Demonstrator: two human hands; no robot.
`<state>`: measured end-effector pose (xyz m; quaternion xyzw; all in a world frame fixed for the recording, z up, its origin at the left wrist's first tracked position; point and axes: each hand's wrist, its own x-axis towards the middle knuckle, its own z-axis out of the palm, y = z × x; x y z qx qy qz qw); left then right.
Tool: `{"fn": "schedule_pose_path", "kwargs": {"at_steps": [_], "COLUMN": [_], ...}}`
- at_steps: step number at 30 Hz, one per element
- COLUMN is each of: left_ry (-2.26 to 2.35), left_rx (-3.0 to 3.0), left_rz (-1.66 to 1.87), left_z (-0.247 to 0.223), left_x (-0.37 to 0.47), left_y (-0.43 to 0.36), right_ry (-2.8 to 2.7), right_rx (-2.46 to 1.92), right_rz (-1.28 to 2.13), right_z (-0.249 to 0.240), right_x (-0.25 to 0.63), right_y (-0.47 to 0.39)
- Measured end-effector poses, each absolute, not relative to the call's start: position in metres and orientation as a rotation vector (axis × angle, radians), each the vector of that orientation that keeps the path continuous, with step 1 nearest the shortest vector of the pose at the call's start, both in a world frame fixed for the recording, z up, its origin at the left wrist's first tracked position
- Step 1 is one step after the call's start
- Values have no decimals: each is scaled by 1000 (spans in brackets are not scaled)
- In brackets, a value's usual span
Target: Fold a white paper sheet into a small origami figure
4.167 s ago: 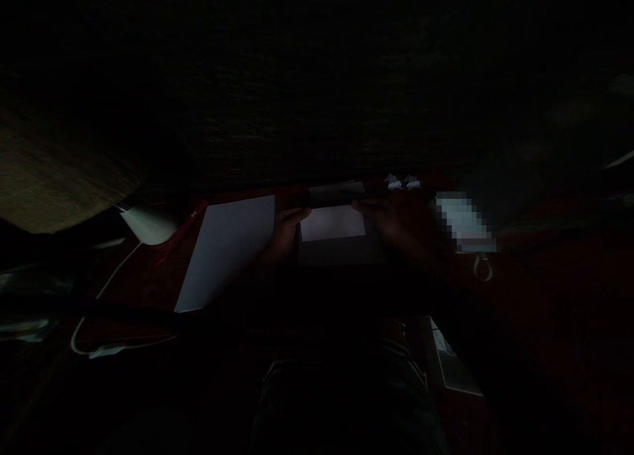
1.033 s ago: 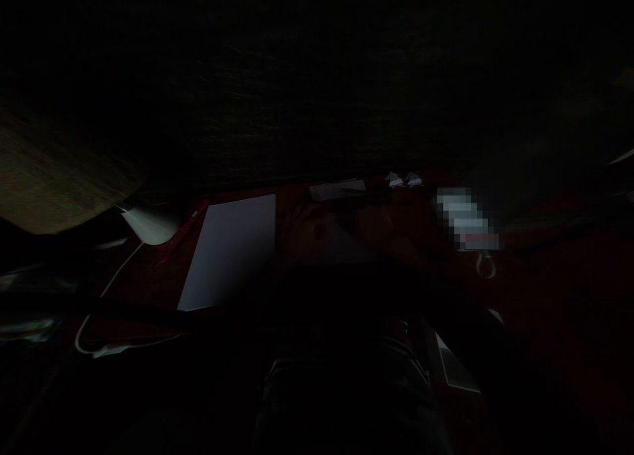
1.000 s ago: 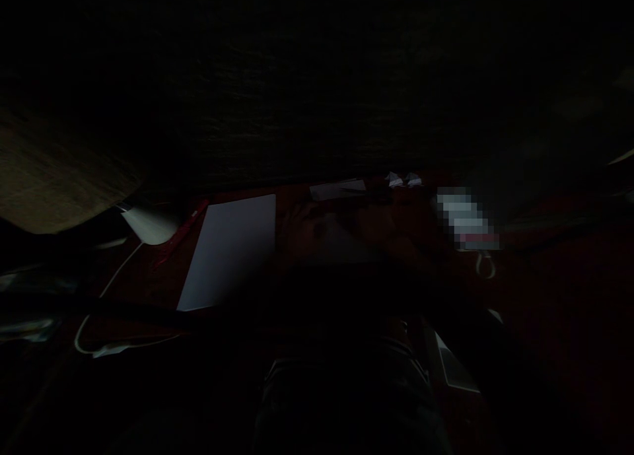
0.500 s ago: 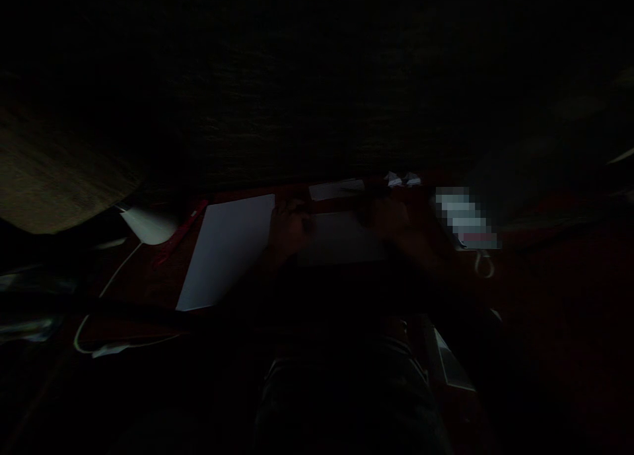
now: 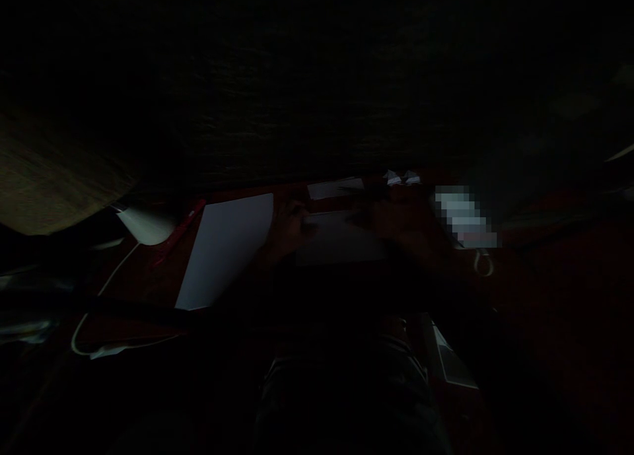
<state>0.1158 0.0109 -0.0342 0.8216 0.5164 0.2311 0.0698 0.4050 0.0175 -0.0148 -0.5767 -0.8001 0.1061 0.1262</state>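
The light is very dim, and both hands are dark shapes. My left hand [image 5: 286, 227] is at the left edge of a white sheet of paper [image 5: 341, 240], its thumb side near the sheet's upper left corner. Its fingers look bent, but I cannot make out whether they grip the paper. At the sheet's upper right is my right hand [image 5: 389, 218], its fingers almost lost in shadow. A larger white sheet [image 5: 228, 244] lies just left of my left hand. Beyond the hands rests a small white paper piece [image 5: 329, 190], with a thin dark shape over its right part.
Two small folded white pieces [image 5: 393, 177] stand at the far edge. To the right lies a blurred-out phone-like object [image 5: 463, 217] with a loop. On the left are a white cone-shaped object [image 5: 148, 227], a red strip [image 5: 181, 230] and a white cable [image 5: 116, 273].
My left hand has shifted slightly and its fingers sit differently by the sheet's upper left corner. The right hand has moved a little at the upper right. The papers lie nearly as before.
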Motion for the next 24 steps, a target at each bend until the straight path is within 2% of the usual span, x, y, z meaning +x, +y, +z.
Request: {"fn": "schedule_pose_path", "kwargs": {"at_steps": [5,16,19,24], "left_ry": [1450,1130,1105,1053], "left_rx": [2363,1521,1368,1200], "left_rz": [831,1330,1397,1438], "left_z": [-37,-34,-33,-35], "left_x": [120,129,129,130], "left_y": [14,13,14,18], "right_ry": [-2277,-2011,-1823,-1658], "right_rx": [-1497,-1056,-1077,-1110], "right_rz": [336,757,940,1038], "right_z": [-26,-38,-38,-29], "right_x": [406,399,397,395], "right_y": [24,30,26,16]}}
